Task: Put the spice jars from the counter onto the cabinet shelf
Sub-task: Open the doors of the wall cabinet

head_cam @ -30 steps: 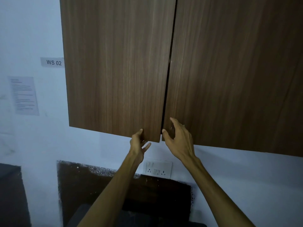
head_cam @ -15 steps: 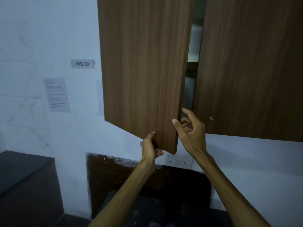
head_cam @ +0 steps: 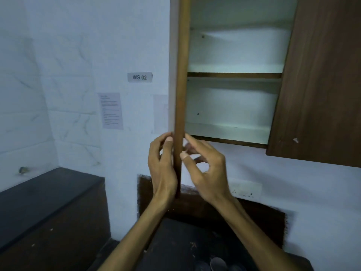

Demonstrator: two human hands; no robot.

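Note:
The wall cabinet's left door (head_cam: 181, 75) stands swung out and shows edge-on. My left hand (head_cam: 162, 167) grips its lower edge, fingers curled round it. My right hand (head_cam: 207, 169) is just right of that edge, its thumb touching the door and its fingers loosely curled. Inside, the white lower shelf (head_cam: 228, 130) and the upper shelf (head_cam: 234, 75) are bare. The right door (head_cam: 322, 85) still covers the cabinet's right part. I cannot make out any spice jars in the dim area below.
A dark counter (head_cam: 39, 196) runs along the left wall. A wall socket (head_cam: 244, 189) sits under the cabinet, above a dark backsplash panel (head_cam: 254, 216). A "WS 02" label (head_cam: 139, 77) and a printed sheet (head_cam: 111, 111) hang on the tiled wall.
The left door has swung from shut to wide open, pulled by my left hand. The shelves inside have come into view. My right hand stayed by the door's edge.

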